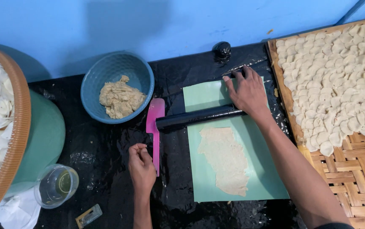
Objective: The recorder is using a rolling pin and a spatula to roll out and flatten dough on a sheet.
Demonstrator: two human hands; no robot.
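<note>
- The right hand [247, 94] lies flat, fingers spread, palm down on the right end of a black rolling pin [197, 117], just above the middle of the frame.
- The rolling pin lies almost level across a pale green sheet [258, 169], with its left end reaching past the sheet's edge.
- Below the pin, a thin, ragged strip of rolled dough [224, 159] runs down the sheet toward its lower edge.
- The left hand [141, 163] sits at lower centre, fingers curled loosely inward, fingertips drawn together. It holds nothing that can be made out.
- Just to the right of that hand lies a pink spatula [154, 127], blade at the top, handle pointing down. Whether the hand touches it cannot be told.
- A blue bowl [106, 72] stands in the upper left of centre with a lump of raw dough [120, 99] inside.
- A woven bamboo tray [352, 169] fills the right side, its upper part covered with small pale dough pieces [343, 72].
- At the left edge a round basket [19, 127] of white pieces rests on a green tub [47, 140].
- A clear glass [57, 185] of yellowish liquid stands at lower left, with a small scraper [88, 216] just below it.
- Everything rests on black plastic sheeting [106, 169], and a black knob [223, 49] stands at its upper edge.
</note>
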